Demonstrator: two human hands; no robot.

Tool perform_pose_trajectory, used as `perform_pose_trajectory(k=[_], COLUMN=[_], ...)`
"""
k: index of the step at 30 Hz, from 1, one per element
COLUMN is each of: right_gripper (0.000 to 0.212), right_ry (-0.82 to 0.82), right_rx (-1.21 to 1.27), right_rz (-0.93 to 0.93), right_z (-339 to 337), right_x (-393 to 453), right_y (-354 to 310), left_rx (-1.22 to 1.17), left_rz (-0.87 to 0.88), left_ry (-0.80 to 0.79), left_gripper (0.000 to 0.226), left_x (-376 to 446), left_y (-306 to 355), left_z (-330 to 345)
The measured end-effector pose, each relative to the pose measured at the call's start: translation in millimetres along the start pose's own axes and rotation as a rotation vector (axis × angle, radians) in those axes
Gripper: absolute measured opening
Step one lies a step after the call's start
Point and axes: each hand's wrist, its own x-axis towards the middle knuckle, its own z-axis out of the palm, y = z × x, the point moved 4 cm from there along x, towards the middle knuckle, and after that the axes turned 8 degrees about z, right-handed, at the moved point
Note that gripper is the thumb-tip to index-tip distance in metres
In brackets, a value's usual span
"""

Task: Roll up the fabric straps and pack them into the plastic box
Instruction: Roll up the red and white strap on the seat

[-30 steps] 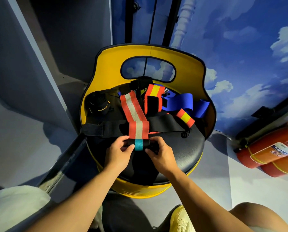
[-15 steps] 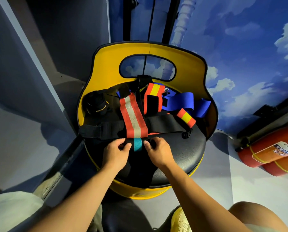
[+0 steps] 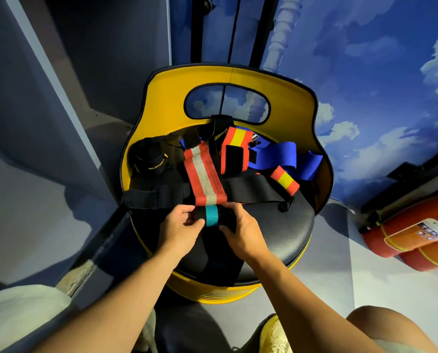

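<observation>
Cloud-painted blue walls closed in around a yellow barrel chair (image 3: pixel 284 98) whose black seat cushion (image 3: pixel 286 233) served as the work surface. At the seat's centre, the left hand (image 3: pixel 181 229) and right hand (image 3: pixel 243 231) gripped opposite ends of a black strap with a teal stripe (image 3: pixel 212 215), fingers curled over it and thumbs tucked beneath, pinching a roll that looked partly wound; its loose tail seemed to trail toward six o'clock, though black on black made that hard to read. Just past the fingers at twelve o'clock lay an orange strap with a pale centre band (image 3: pixel 204 178), crossing a long black strap (image 3: pixel 238 191) that ran from nine to three o'clock. Farther back sat an orange-and-yellow strap (image 3: pixel 238 149), a blue strap (image 3: pixel 280 157) at two o'clock, and a black bundle (image 3: pixel 149 157) at ten o'clock that may already have been rolled. No plastic box showed anywhere, so packing had apparently not begun, and most straps remained unrolled. Red fire extinguishers (image 3: pixel 411 233) lay at three o'clock.
</observation>
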Motion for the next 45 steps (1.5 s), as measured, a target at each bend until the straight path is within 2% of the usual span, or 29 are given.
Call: perform_pose_trajectory(k=[3,9,13,18,21,25,29,33,35,37,41,45], right_gripper=[0.052,0.049,0.041,0.037,0.035,0.035,0.028,0.024,0.033,0.039,0.035,0.033], right_ry=[0.026,-0.096,-0.099,-0.071,-0.018,0.109,0.11,-0.035,-0.096,-0.122,-0.165,-0.128], right_rx=[0.047,-0.042,-0.09,-0.145,-0.051,0.107,0.075,0.154,0.16,0.12,0.022,-0.095], right_rz=[0.06,0.082,0.051,0.073,0.115,0.262,0.297,0.387,0.389,0.368,0.334,0.253], right_z=[-6.3,-12.6,-9.3,-2.2,3.3,4.2,7.2,2.9,-0.6,-3.6,-6.8,-2.8], right_x=[-4.2,-18.8,-17.3,1.1,8.7,11.0,9.5,6.5,-0.1,-7.7,-18.3,-12.4], right_y=[-3.0,-3.6,-3.7,-6.2,-9.3,-12.6,-16.2,-17.4,-18.5,-18.2,-16.8,-17.5], left_rx=[-0.041,0.098,0.213,0.313,0.313,0.24,0.184,0.055,0.026,0.056,0.175,0.37], left_rz=[0.024,0.035,0.026,-0.009,-0.009,-0.002,-0.049,-0.083,-0.09,-0.071,-0.048,0.003], left_ry=[-0.034,-0.076,-0.092,-0.038,0.046,0.156,0.094,0.018,0.022,0.016,-0.042,-0.1], left_gripper=[0.045,0.033,0.02,0.03,0.032,0.034,0.027,0.042,0.043,0.042,0.043,0.044], left_x=[-7.7,-22.8,-23.5,-7.7,-2.1,3.5,1.7,-5.1,-9.6,-15.2,-26.5,-21.6], left_y=[3.3,1.4,-2.7,-0.9,-0.3,3.9,4.2,2.3,4.0,5.9,1.9,0.1], left_z=[-1.4,-12.1,-12.2,-11.8,-8.1,-5.6,-1.0,-0.5,-3.7,-4.9,-2.5,-0.9])
